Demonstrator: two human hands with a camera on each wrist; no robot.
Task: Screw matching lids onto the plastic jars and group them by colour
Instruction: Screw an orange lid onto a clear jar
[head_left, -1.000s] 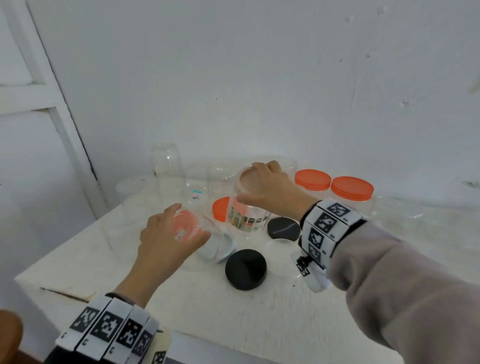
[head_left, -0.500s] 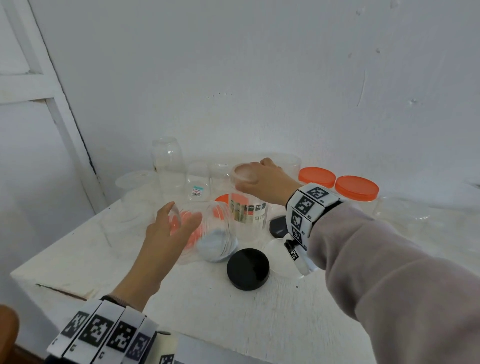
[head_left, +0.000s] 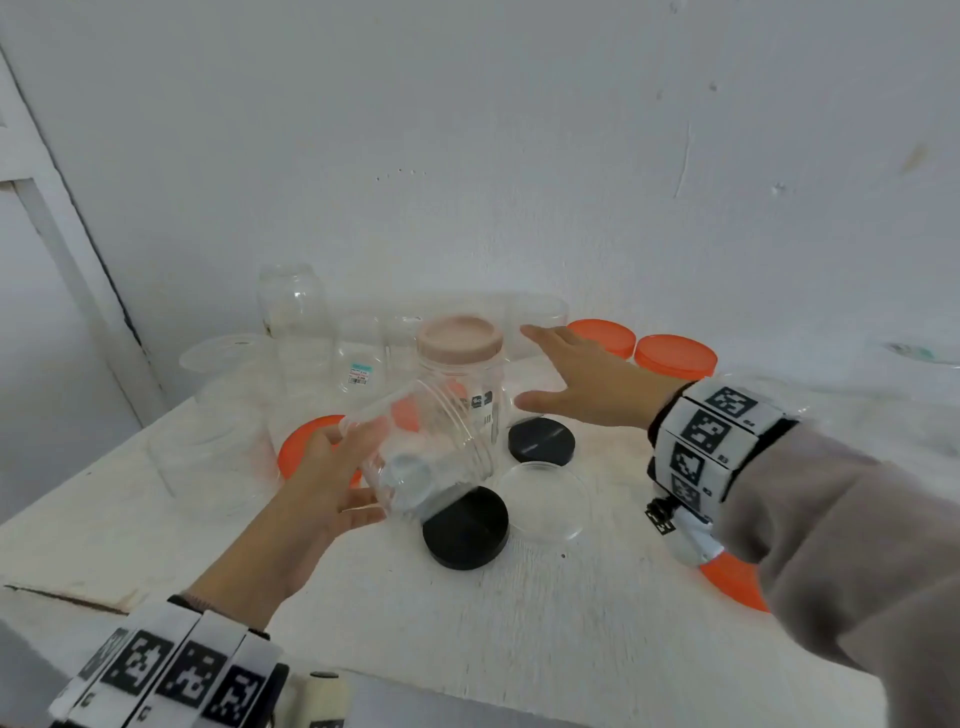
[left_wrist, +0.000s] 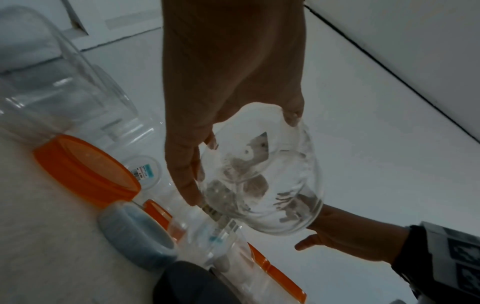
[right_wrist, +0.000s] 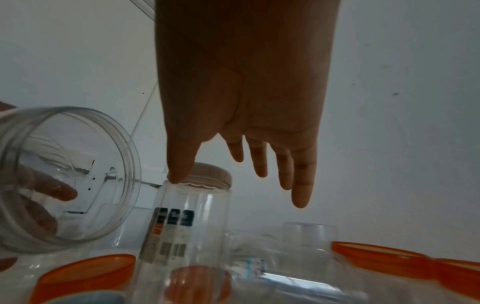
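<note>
One empty jar (head_left: 426, 457), light and slick, best gripped mid-body; left hand (head_left: 322, 499) clasps it, right hand (head_left: 587, 384) spread, empty.

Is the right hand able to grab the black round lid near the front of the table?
Probably yes. The right hand is open and holds nothing, and the front black round lid lies uncovered on the white table, though the tilted clear jar hangs just above its far edge.

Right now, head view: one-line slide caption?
Left hand holds a tilted clear jar; right hand open beside the pink-lidded jar.
</note>
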